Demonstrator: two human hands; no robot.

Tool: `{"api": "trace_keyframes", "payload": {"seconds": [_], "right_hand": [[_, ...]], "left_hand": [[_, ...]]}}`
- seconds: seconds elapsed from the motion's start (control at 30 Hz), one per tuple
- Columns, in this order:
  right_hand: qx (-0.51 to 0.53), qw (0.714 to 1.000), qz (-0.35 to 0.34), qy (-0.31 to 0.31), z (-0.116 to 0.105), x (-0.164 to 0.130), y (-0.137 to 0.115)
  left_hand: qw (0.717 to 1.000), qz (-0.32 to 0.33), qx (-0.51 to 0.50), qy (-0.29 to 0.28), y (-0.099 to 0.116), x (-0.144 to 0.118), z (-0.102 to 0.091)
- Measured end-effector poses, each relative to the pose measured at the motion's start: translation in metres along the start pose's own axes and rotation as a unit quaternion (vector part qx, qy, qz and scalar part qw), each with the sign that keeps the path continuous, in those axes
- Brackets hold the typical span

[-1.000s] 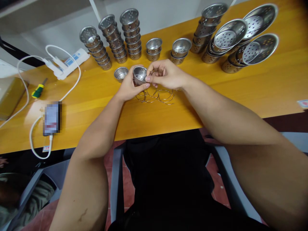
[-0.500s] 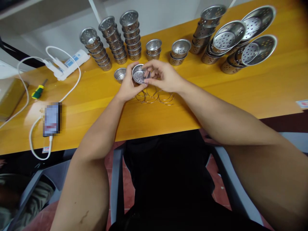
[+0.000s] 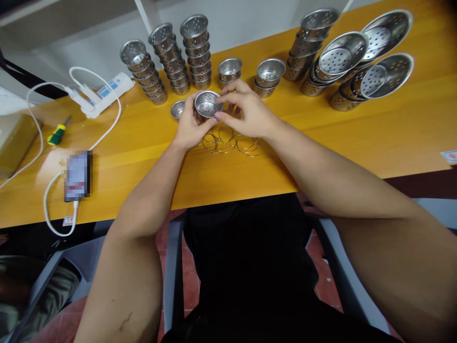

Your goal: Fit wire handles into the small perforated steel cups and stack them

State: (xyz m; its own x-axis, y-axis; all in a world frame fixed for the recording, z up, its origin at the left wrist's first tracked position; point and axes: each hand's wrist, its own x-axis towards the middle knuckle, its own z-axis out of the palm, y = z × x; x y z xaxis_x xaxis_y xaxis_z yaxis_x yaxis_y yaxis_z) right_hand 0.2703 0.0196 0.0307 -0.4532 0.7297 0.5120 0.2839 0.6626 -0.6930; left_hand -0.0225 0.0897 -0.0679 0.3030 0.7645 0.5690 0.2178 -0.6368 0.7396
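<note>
Cup (image 3: pixel 206 104) of perforated steel is held between both hands, a little above the yellow table (image 3: pixel 357 128), with its open mouth turned up to the camera. The left hand (image 3: pixel 188 125) grasps the cup from the left side, thumb on the near wall and the fingers behind it. The right hand (image 3: pixel 246 114) pinches the right rim of the cup with thumb and forefinger; the other fingers are curled loosely. If something thin is also between these fingertips, I cannot tell.

Just under the hands, wire rings (image 3: pixel 232 143) lie on the table in a loose overlapping heap. One single small cup (image 3: pixel 177 109) stands just left of the held one, partly hidden by the left hand. Behind are three leaning stacks (image 3: pixel 167 62) of the same cups, then two short stacks (image 3: pixel 250 74) of two or three cups. At the far right stand taller stacks with wide strainer bowls (image 3: pixel 360 57) on top, tilted to the camera.

On the left part of the table lie a white power strip (image 3: pixel 103 93) with a white cable (image 3: pixel 46 200), a phone (image 3: pixel 77 175) plugged to the cable, and a screwdriver (image 3: pixel 57 133) with green and yellow handle
</note>
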Motion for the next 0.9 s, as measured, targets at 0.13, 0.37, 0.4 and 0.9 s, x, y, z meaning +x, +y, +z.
{"api": "trace_keyframes", "payload": {"seconds": [0.13, 0.37, 0.4, 0.9], "right_hand": [[-0.01, 1.0, -0.004, -0.018, 0.002, -0.002, 0.0], [-0.013, 0.999, -0.002, -0.047, 0.011, -0.005, 0.002], [-0.013, 0.999, -0.005, -0.047, 0.011, -0.005, 0.001], [-0.031, 0.999, -0.001, -0.043, 0.008, -0.004, -0.002]], "left_hand": [[1.0, -0.006, 0.012, -0.01, 0.01, 0.0, 0.001], [0.999, -0.006, 0.011, -0.037, 0.026, -0.007, 0.004], [0.999, -0.007, 0.009, -0.039, 0.026, -0.007, 0.005], [0.999, -0.021, 0.014, -0.03, 0.036, -0.004, 0.008]]}}
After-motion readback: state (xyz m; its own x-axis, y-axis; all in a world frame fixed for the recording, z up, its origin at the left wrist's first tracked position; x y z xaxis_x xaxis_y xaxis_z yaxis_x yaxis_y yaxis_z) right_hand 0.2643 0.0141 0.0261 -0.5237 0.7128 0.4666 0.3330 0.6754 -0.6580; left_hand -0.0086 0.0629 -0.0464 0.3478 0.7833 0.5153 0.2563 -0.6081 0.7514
